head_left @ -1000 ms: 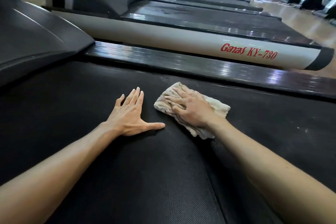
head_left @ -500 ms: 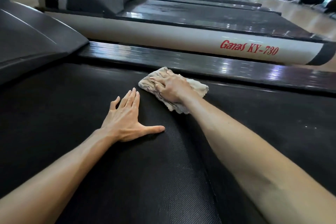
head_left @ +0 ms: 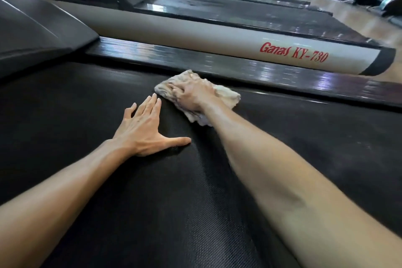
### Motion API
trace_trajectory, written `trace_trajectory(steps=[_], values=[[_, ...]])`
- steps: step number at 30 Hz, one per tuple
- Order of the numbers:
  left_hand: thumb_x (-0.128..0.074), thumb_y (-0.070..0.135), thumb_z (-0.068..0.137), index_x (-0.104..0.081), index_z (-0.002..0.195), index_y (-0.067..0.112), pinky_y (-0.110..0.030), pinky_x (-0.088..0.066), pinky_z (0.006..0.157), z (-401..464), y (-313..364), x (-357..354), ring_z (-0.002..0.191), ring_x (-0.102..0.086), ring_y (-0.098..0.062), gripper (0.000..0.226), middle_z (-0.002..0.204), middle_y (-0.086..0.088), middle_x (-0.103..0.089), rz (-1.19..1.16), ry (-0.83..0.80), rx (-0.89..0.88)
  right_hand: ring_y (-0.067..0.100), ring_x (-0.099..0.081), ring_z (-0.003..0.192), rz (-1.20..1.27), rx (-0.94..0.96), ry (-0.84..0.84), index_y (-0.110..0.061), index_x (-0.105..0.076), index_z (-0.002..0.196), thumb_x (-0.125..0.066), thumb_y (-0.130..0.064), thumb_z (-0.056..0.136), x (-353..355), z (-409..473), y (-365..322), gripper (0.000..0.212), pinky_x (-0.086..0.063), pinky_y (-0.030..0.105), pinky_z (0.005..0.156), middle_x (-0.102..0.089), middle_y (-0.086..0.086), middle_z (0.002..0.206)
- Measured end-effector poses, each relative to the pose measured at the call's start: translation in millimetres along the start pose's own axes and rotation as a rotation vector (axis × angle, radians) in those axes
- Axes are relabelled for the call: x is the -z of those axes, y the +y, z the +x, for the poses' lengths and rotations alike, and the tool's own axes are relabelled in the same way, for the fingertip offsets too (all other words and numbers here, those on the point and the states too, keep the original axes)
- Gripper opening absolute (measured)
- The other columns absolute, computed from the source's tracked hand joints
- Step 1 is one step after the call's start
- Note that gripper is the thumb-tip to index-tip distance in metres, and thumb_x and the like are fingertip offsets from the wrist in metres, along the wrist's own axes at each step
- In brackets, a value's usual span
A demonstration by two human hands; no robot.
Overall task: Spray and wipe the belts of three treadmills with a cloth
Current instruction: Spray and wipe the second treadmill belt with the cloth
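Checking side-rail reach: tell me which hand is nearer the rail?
Right. The right hand presses the cloth beside the rail; the left hand lies flat mid-belt.

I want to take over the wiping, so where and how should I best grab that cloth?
Probably by the loose bunched edge of the cloth sticking out past the right hand, coming from the side rail. The middle is pressed flat to the belt, so only that raised edge offers a pinch.

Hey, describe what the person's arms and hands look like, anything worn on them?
Both forearms are bare, with no sleeves in view. The left hand and right hand wear no gloves, and no rings, watch or wristbands are visible.
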State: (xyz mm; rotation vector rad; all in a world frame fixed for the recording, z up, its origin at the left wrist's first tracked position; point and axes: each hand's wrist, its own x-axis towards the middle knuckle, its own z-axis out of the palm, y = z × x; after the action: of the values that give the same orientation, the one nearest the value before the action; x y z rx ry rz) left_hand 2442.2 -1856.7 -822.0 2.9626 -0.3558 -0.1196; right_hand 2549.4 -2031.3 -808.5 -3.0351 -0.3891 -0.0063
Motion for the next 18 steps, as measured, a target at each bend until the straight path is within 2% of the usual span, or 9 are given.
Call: trace_trajectory(steps=[4, 8, 11, 14, 18], values=[[-0.016, 0.112, 0.040, 0.003, 0.162, 0.013, -0.041, 0.003, 0.127, 0.6, -1.6, 1.1, 0.154, 0.013, -0.006, 0.159, 0.170, 0.002, 0.010, -0.013, 0.001, -0.001, 0.023, -0.026, 0.155, 0.032, -0.012, -0.020, -0.033, -0.039, 0.157, -0.033, -0.048, 0.106, 4.5, -9.9, 6.9, 0.054, -0.018, 0.047, 0.126, -0.030, 0.004, 0.168], [-0.018, 0.113, 0.041, 0.002, 0.162, 0.012, -0.042, 0.003, 0.127, 1.5, -4.0, 2.5, 0.154, 0.013, -0.007, 0.158, 0.170, 0.002, 0.010, -0.011, -0.010, -0.010, 0.018, -0.018, 0.157, 0.047, -0.086, -0.048, -0.041, -0.043, 0.154, -0.029, -0.046, 0.107, 10.0, -51.7, 82.5, 0.049, -0.007, 0.056, 0.127, -0.025, -0.005, 0.170], [-0.014, 0.113, 0.042, 0.004, 0.162, 0.012, -0.043, 0.003, 0.127, 1.8, -4.4, 2.6, 0.154, 0.015, -0.007, 0.159, 0.170, 0.001, 0.012, 0.005, -0.008, -0.010, 0.018, -0.012, 0.159, 0.043, -0.205, -0.062, -0.040, -0.045, 0.153, -0.028, -0.045, 0.107, 12.9, -77.6, 130.1, 0.049, -0.004, 0.057, 0.127, -0.023, -0.002, 0.171], [-0.009, 0.113, 0.042, 0.006, 0.162, 0.011, -0.043, 0.004, 0.126, 2.0, -3.2, -0.3, 0.153, 0.018, -0.006, 0.158, 0.169, 0.001, 0.014, 0.034, -0.013, -0.011, 0.022, -0.010, 0.159, 0.028, -0.260, -0.073, -0.043, -0.044, 0.153, -0.027, -0.048, 0.105, 9.4, -66.6, 116.4, 0.051, -0.004, 0.056, 0.126, -0.022, 0.004, 0.171], [-0.007, 0.113, 0.041, 0.005, 0.162, 0.011, -0.042, 0.004, 0.126, 2.9, -2.1, -2.1, 0.153, 0.017, -0.006, 0.159, 0.170, 0.001, 0.013, 0.044, -0.004, -0.010, 0.024, -0.019, 0.155, -0.008, -0.153, -0.007, -0.044, -0.045, 0.152, -0.028, -0.051, 0.104, 2.2, -38.9, 43.8, 0.052, -0.013, 0.054, 0.123, -0.031, 0.002, 0.167]])
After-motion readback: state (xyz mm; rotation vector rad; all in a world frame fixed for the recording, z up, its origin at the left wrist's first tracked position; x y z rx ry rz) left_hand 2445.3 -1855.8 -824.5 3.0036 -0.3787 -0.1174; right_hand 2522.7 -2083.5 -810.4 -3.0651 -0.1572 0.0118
